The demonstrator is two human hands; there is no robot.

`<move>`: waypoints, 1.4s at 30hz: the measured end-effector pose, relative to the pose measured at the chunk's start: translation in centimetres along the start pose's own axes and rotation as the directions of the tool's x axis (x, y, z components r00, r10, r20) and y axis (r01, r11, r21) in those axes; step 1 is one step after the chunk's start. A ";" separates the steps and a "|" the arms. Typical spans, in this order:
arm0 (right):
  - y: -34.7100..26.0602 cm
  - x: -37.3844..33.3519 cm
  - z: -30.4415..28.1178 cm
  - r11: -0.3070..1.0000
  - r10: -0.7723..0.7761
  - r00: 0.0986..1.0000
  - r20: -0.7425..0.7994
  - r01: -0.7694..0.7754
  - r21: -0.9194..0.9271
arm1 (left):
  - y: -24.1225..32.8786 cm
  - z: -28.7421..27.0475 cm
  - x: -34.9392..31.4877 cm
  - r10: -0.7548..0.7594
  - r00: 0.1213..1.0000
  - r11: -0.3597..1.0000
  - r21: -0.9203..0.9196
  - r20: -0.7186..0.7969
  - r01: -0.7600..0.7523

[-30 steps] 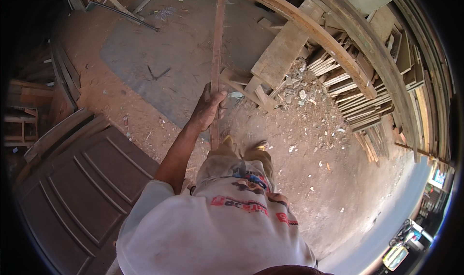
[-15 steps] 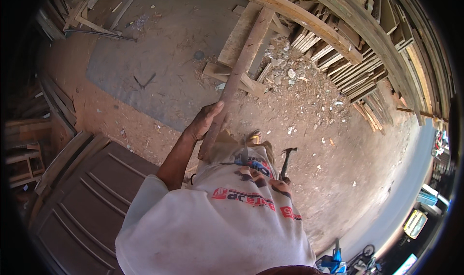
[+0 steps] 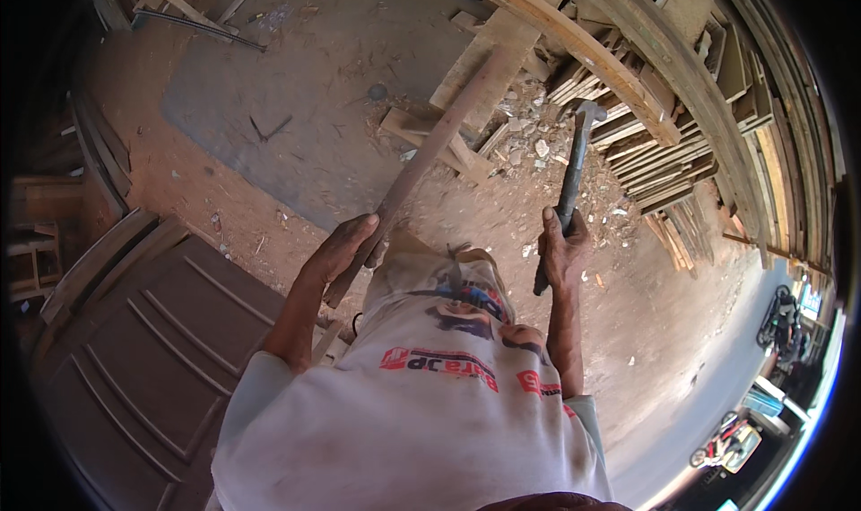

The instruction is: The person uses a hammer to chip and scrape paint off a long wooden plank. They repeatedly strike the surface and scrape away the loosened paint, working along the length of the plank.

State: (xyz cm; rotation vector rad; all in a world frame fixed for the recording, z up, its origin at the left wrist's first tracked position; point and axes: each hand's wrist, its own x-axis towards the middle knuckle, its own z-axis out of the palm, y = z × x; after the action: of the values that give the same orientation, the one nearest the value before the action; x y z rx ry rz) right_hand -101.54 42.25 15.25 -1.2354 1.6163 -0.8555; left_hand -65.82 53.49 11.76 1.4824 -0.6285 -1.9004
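Note:
My left hand (image 3: 345,251) is closed around the near end of a long, narrow wooden board (image 3: 421,161). From my grip the board slants away up and to the right, and its far part overlaps a wide plank (image 3: 507,40). In my right hand (image 3: 565,244) is a hammer (image 3: 574,174), held by its dark handle. The hammer's metal head points away from me, raised in front of the ground, apart from the board. The fingers of both hands wrap out of sight behind what they hold.
A short wood offcut (image 3: 408,125) lies under the board. Curved beams (image 3: 574,35) and stacked planks (image 3: 655,152) fill the far right. A brown panelled door (image 3: 152,358) stands at my left. Wood chips (image 3: 541,148) litter the ground. Motorbikes (image 3: 780,318) are by the road at right.
My right hand has risen from beside my body, bringing the hammer up and forward. My left hand and the board's near end have shifted slightly left and closer to me.

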 end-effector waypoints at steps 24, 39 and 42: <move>-8.6 -3.5 5.8 0.959 0.159 0.922 0.352 -0.059 -0.279 | -7.2 -4.4 -7.2 -0.186 0.982 0.974 -0.123 0.044 0.190; -5.9 -2.7 6.5 0.901 0.145 0.896 0.419 0.055 -0.430 | -7.3 -3.8 -7.2 -0.137 0.990 0.989 -0.068 -0.030 0.135; -2.6 -3.8 7.6 0.943 0.136 0.903 0.408 0.008 -0.331 | -9.5 -5.3 -6.2 -0.116 0.993 0.993 -0.015 0.032 0.116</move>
State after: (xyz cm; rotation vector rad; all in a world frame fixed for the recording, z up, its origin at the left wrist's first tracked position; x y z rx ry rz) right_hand -93.12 45.25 15.84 -1.4681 1.4575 -0.2435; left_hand -61.54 64.57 7.89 1.5105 -0.5488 -2.0154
